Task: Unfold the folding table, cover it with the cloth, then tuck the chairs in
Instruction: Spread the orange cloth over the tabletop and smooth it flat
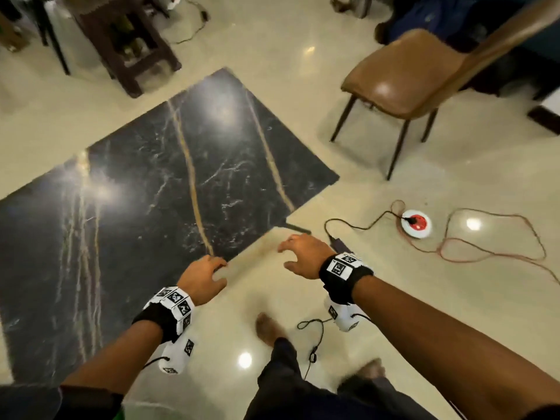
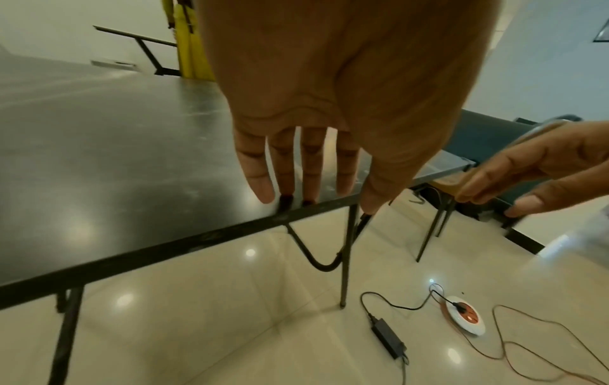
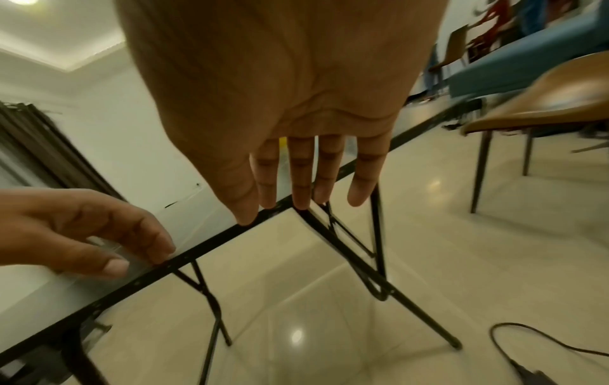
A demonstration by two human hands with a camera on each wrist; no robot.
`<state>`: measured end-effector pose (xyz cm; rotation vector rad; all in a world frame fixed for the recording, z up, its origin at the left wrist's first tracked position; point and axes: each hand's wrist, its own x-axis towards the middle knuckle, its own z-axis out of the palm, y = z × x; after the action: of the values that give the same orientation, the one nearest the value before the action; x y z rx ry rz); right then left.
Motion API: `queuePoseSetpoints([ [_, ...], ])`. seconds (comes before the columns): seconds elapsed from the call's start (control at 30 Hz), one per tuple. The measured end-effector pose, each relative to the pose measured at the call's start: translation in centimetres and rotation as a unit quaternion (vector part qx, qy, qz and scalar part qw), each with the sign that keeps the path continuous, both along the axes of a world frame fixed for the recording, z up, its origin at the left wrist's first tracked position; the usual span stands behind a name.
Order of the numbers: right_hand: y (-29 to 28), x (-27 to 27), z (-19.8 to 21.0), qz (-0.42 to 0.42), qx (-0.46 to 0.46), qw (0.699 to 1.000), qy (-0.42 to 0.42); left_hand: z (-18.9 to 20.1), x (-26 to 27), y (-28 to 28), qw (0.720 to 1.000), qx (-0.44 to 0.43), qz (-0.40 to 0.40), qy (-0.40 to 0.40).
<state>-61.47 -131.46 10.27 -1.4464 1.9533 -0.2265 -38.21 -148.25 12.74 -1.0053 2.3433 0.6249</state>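
The folding table stands on its unfolded black legs, and its dark marble-patterned top is bare. My left hand is at the near edge. Its straight fingers touch the top just inside the rim, with the thumb hanging off it. My right hand hovers just off the same edge near the corner, with its fingers loose and holding nothing. A brown padded chair stands apart from the table at the far right. I see no cloth.
A round white and red socket reel lies on the floor right of the table, with an orange cable and a black adapter. A dark wooden stool stands beyond the table. My feet are close to the near edge.
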Motion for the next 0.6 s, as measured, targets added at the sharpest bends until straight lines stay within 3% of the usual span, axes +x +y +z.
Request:
queuePoseSetpoints([
  [0.17,16.4,-7.9,-0.7,-0.144,0.046,0.988,-0.021,0.3,-12.1,9.5,0.993,0.04,-0.108,-0.014],
  [0.33,35.2,-12.4,-3.6,-0.293,0.113,0.948,-0.053,-1.1,-24.5,22.9,0.969,0.053,-0.239,-0.035],
  [0.43,46.0,-12.7,-4.7,-0.378,0.151,0.911,-0.072,-1.6,-30.8,31.7,0.943,0.079,-0.322,-0.027],
  [0.6,60.8,-10.7,-5.7,-0.536,0.17,0.818,-0.12,-2.3,-38.7,46.6,0.876,0.109,-0.47,-0.027],
])
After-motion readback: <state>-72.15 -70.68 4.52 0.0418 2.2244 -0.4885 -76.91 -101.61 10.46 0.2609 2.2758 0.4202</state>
